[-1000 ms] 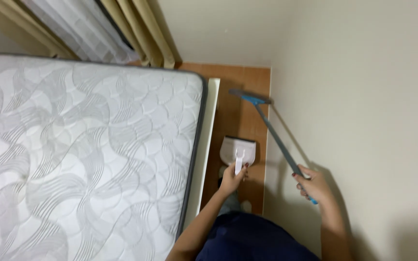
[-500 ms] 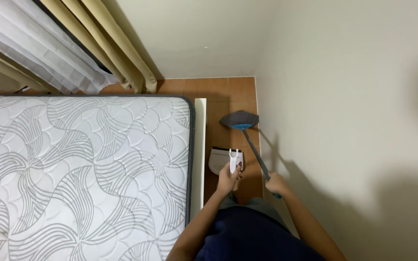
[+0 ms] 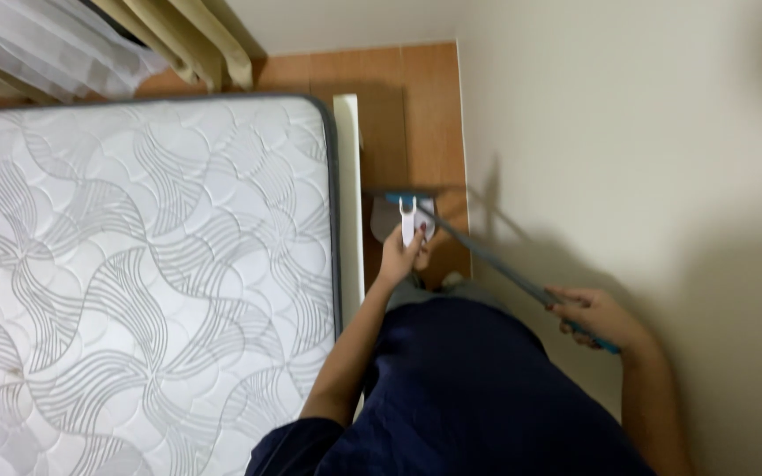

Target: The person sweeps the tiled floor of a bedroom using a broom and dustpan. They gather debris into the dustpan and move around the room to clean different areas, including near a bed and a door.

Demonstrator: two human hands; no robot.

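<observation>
Blue broom head (image 3: 403, 197) now at dustpan (image 3: 396, 225)

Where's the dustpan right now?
In the head view, the white dustpan sits on the wooden floor between the bed frame and the wall, held by the left hand, broom head at its far edge.

White dustpan (image 3: 405, 222), blue-tipped broom (image 3: 487, 256)

Broom head (image 3: 401, 199) drawn back along floor from spot nearer far wall, now touching far edge of dustpan (image 3: 396, 226). Broom handle (image 3: 496, 264) lies flatter. Right hand (image 3: 594, 316) pulled back toward body. Left hand (image 3: 401, 256) shifted slightly on dustpan handle. View swung toward mattress (image 3: 134, 264).
</observation>
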